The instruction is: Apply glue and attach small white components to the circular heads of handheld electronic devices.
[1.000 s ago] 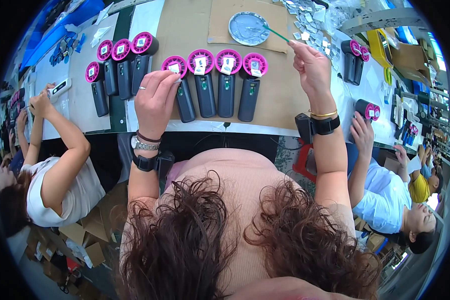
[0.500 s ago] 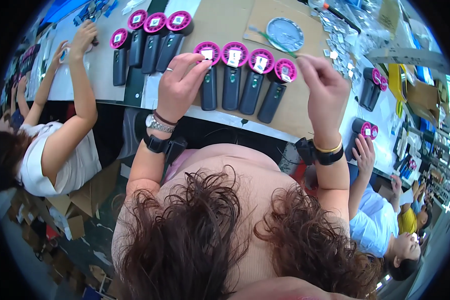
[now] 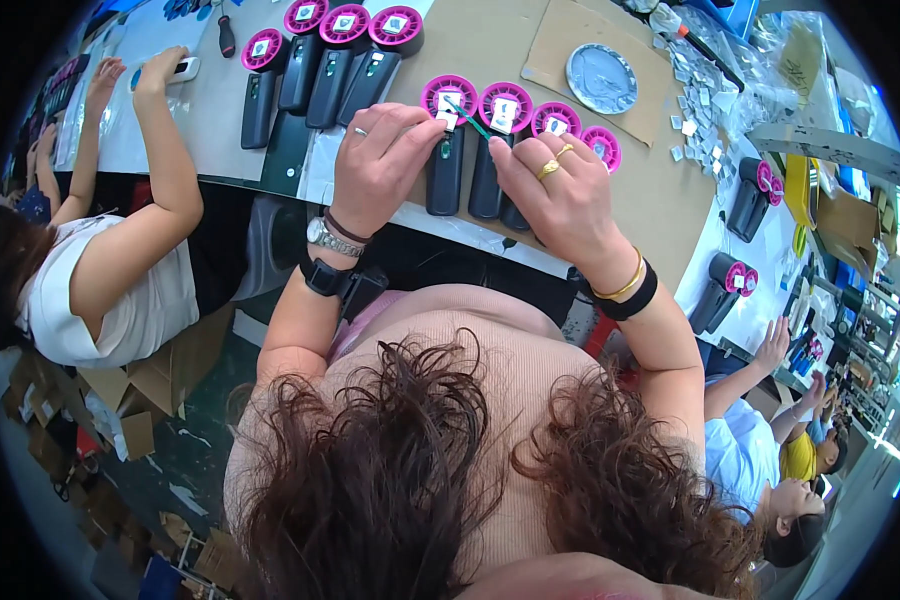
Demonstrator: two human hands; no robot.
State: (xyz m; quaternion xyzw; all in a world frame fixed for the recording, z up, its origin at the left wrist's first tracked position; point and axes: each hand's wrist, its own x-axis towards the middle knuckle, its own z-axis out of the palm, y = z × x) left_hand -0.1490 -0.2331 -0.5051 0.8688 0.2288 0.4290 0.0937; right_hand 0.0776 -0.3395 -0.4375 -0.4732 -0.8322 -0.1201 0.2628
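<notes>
Working the first of four black handsets with magenta round heads (image 3: 448,150) on the desk (image 3: 490,50). Left hand (image 3: 380,165) pinches its head; right hand (image 3: 555,190) grips a thin green stick (image 3: 467,118). Other three look untouched.

- A slim green stick-like tool (image 3: 467,118) slants between the two hands, its upper end over the white square label on the leftmost magenta cap and its lower end at the right hand's fingertips.
- The black, elongated handheld device with a round magenta cap (image 3: 446,150) lies flat on the brown cardboard-covered worktop, cap end away from the person. The left hand's fingertips touch its cap.
- Three more devices of the same black and magenta kind (image 3: 505,108) lie just beside it to the right, in a tight parallel row; the right hand covers their lower bodies.
</notes>
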